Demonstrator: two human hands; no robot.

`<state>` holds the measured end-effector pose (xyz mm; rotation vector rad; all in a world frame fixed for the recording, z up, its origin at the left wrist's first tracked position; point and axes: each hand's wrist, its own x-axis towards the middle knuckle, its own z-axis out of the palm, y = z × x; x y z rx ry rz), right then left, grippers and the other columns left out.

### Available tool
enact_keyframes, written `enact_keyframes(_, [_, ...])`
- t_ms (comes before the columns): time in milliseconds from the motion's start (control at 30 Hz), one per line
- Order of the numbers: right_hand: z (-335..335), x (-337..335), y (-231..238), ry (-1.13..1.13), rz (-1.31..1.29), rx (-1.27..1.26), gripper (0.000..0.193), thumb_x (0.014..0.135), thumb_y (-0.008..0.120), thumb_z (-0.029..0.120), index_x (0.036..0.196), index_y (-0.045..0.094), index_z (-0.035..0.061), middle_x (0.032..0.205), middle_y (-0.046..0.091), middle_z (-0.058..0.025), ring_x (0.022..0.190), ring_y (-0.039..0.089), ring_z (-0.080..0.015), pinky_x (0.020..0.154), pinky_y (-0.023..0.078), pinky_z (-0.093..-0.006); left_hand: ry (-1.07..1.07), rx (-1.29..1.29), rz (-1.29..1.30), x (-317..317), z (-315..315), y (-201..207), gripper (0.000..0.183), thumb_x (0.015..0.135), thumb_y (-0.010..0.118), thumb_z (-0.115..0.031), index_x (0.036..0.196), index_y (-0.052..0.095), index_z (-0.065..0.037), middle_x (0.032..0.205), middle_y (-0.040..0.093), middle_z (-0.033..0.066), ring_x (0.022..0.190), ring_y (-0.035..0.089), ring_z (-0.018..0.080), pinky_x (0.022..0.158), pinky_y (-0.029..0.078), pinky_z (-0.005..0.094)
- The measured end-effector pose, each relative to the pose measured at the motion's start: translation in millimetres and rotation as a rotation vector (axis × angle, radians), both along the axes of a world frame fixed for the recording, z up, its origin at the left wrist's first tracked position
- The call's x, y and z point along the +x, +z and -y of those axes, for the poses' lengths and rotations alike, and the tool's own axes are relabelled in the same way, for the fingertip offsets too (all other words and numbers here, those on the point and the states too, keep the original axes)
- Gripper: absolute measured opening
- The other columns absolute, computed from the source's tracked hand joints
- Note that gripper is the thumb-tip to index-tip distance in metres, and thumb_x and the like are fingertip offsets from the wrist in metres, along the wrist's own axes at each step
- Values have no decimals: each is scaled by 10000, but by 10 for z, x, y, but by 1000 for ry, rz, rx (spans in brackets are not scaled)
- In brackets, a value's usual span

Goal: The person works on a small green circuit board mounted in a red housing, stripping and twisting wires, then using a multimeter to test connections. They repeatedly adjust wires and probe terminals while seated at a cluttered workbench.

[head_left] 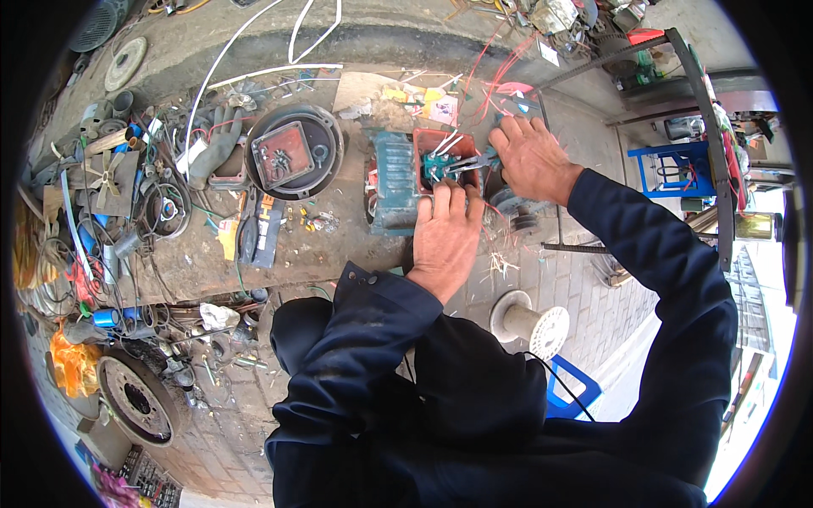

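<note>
A green electric motor (395,182) with a red-edged open terminal box (446,137) lies on the work surface in front of me. Inside the box sit a green terminal block (436,163) and white-sleeved wires (451,142). My right hand (535,159) is closed round a pair of pliers (471,164), whose jaws reach into the box from the right at the terminal block. The fingers of my left hand (446,241) bend over the near rim of the box, close to the plier jaws. Their undersides are hidden.
Left of the motor stands a round dark housing (320,124) holding a square red-edged cover (284,155) with small metal parts. Dark-handled pliers (247,230) lie nearer. Heaped parts and wires crowd the far left. A pale spool (542,326) and a blue stool (574,388) stand at right.
</note>
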<state>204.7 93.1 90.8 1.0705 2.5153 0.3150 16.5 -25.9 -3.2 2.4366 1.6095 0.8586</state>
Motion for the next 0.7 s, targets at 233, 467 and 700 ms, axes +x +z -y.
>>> enact_keyframes(233, [-35, 39, -41, 48, -51, 9, 394, 760, 760, 143, 1097, 593, 27, 1098, 574, -187, 1080, 593, -384, 884, 449, -480, -4, 2, 3, 2, 0, 5, 469, 920, 638, -190, 1357, 657, -21, 1326, 627, 230, 1185, 562, 357, 971, 442, 465])
enact_keyframes(467, [-62, 39, -42, 72, -45, -19, 358, 770, 742, 139, 1075, 605, 10, 1027, 618, -197, 996, 649, -386, 852, 516, -486, 7, 5, -7, 21, 2, -4, 465, 922, 638, -189, 1354, 657, -19, 1331, 627, 232, 1192, 563, 361, 977, 444, 468])
enact_keyframes(700, [448, -452, 209, -430, 88, -216, 372, 857, 673, 191, 1096, 634, -91, 1011, 722, -305, 908, 771, -454, 816, 636, -505, 6, 4, -20, 42, 10, -23, 471, 921, 641, -208, 1351, 667, -19, 1344, 624, 231, 1209, 556, 362, 976, 443, 467])
